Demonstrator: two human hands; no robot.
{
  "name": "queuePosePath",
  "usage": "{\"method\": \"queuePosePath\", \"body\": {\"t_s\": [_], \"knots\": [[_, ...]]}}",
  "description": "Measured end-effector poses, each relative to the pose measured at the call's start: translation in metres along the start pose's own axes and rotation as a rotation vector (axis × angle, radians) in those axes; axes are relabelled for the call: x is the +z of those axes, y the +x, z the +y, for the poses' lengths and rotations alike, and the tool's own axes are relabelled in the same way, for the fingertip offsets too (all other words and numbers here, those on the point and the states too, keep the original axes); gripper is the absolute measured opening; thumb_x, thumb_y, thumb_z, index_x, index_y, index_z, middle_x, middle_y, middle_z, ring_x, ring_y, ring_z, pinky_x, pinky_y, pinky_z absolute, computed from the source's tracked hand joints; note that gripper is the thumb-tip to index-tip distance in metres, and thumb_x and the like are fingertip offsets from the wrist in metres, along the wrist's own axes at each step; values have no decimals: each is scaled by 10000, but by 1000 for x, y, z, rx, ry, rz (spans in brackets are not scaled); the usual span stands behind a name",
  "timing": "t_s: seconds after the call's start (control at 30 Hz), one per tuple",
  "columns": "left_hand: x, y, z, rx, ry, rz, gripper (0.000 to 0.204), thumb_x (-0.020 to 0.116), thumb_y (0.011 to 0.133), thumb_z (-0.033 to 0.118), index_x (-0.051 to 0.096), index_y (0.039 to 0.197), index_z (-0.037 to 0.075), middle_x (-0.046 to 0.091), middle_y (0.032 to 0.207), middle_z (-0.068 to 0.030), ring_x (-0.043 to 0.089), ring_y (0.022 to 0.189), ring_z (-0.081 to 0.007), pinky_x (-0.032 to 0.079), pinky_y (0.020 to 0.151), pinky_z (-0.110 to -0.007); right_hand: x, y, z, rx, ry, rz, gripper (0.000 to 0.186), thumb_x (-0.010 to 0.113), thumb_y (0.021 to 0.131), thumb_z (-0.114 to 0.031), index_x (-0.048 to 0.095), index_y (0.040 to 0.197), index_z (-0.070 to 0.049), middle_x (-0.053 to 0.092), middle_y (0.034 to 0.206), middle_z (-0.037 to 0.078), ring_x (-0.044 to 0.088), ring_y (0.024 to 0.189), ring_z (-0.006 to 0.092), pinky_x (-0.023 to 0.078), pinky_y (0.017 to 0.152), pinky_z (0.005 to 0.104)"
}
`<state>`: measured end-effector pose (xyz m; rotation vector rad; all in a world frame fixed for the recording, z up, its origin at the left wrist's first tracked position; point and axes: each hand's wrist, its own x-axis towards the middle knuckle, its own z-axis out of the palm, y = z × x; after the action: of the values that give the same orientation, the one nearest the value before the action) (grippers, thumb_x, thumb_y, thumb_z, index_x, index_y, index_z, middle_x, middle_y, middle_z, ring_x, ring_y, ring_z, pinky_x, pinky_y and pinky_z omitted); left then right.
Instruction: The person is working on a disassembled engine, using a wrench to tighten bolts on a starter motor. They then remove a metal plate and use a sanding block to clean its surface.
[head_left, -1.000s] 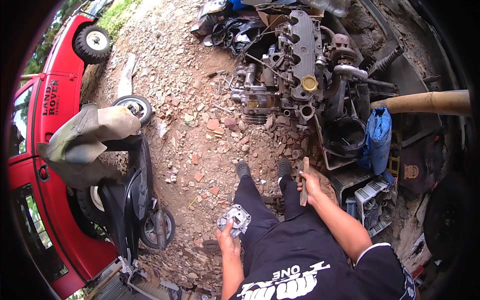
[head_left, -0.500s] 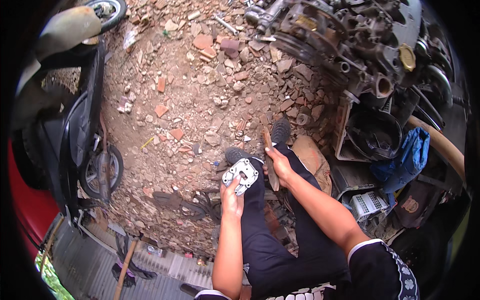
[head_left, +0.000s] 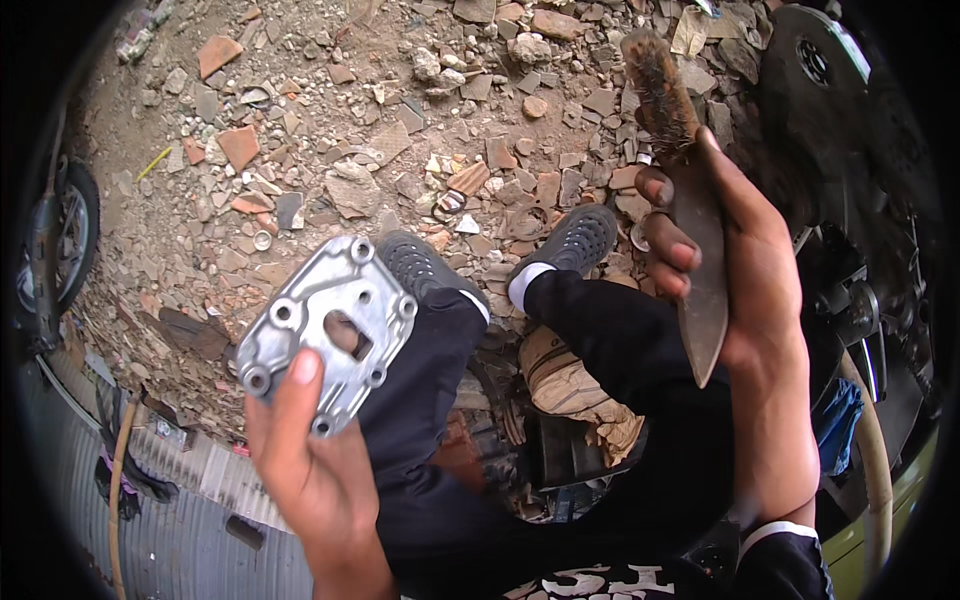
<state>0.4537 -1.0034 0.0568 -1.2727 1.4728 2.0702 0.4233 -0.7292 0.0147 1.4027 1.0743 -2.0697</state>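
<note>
The grey metal cover [head_left: 312, 322] is above the person's left thigh, its longer axis slanting from lower left to upper right. The left hand [head_left: 320, 480] grips it from below, with the thumb on its face; the other fingers are hidden behind. The right hand [head_left: 745, 260], closed around the wire brush [head_left: 694, 215], is farther from the cover, which lies to its left and somewhat lower. The brush's bristle end points up, away from the body, well apart from the cover. Beyond is stony ground [head_left: 330, 130]. Dark parts at the right rim are hard to make out.
</note>
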Motion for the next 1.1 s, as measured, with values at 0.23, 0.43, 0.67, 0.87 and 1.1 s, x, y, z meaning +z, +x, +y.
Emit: {"method": "queuePosePath", "body": {"t_s": [0.23,0.43,0.67,0.87,1.1], "knots": [[-41,-43,-35,-126,138,92,607,630,908,222,505,1444,-33,583,1403,-246,574,1305,-377,469,1110,-528,5,6,38,31,-645,-49,557,540,1082,-350,406,1561,-97,593,923,80,539,587,120,462,492,268],[-47,-90,-98,59,-142,106,480,642,874,75,515,1315,-67,638,1212,-173,639,1119,-265,491,1010,-395,-11,14,51,-215,-801,-268,464,565,1080,-329,484,1472,-96,581,900,19,554,614,109,469,523,267],[-55,-149,-98,521,-250,-74,400,683,906,103,579,1265,-40,679,1120,-154,685,977,-237,552,915,-384,-24,-72,31,-355,-577,-683,505,554,1084,-344,430,1517,-115,545,945,4,558,664,107,485,557,279],[-37,-133,-94,583,-251,-267,366,656,921,31,588,1276,-32,679,1153,-130,679,1023,-235,543,945,-399,-37,-76,41,-757,-703,-656,614,596,1047,-433,468,1545,-96,653,1004,45,571,869,97,479,749,285],[8,-116,-61,625,-232,-496,276,658,948,89,603,1212,29,693,1120,-101,699,1029,-221,573,917,-380,-49,-61,21,-937,-472,-830,662,576,1079,-373,339,1621,-76,574,1267,30,511,1089,105,436,958,248]]}}
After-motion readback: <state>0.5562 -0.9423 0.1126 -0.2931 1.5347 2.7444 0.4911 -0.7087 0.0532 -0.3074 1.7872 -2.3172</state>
